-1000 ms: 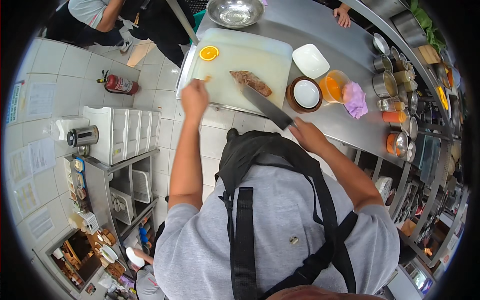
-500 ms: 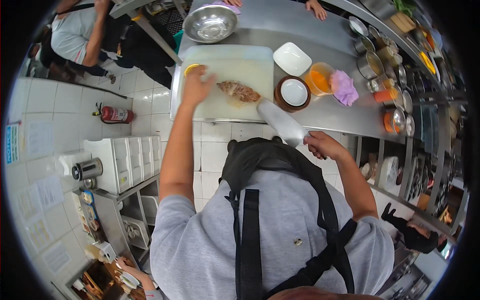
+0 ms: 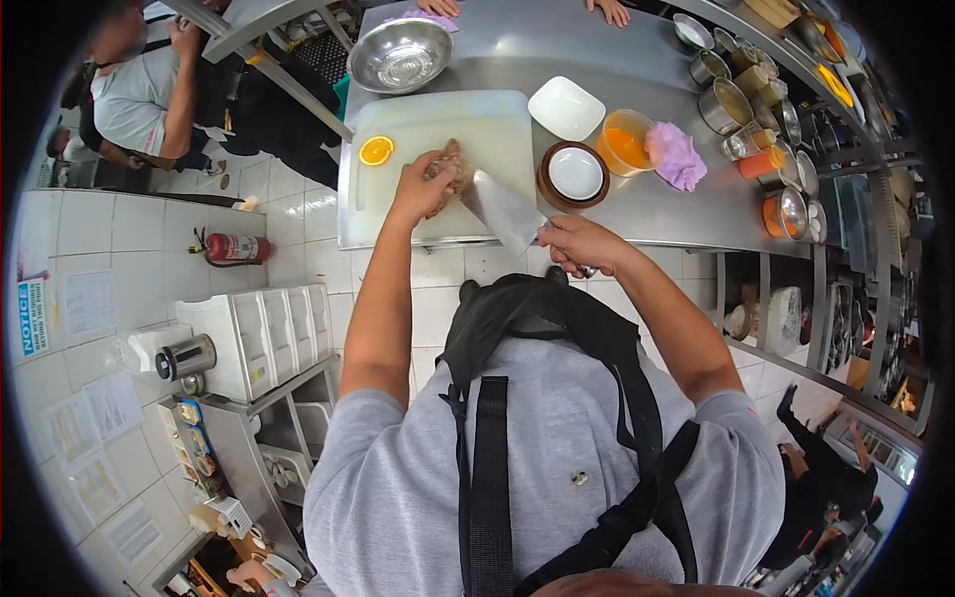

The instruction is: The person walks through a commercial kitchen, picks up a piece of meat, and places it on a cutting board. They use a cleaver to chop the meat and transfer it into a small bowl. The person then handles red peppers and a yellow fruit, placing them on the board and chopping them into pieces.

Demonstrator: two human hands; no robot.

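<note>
My right hand [image 3: 579, 245] is wrapped round the handle of a broad-bladed cleaver [image 3: 504, 211]. Its blade reaches left over a pale cutting board [image 3: 386, 211], the tip end against a browned piece of meat [image 3: 456, 171]. Bent fingers of my left hand [image 3: 422, 185] grip the meat from its left side and cover part of it. A halved orange [image 3: 376, 150], cut face up, lies on the board beyond my left hand.
Right of the board stand a white dish [image 3: 567, 107], a small white bowl in a brown holder [image 3: 575, 174], a tub of orange liquid [image 3: 627, 139] and a purple cloth [image 3: 678, 157]. A steel bowl [image 3: 400, 56] sits behind. Another person's hands [image 3: 609, 12] rest at the far edge.
My left hand has come away from the orange half and taken hold of the meat. The meat now stands more upright on the board, and the cleaver has moved left with my right hand.
</note>
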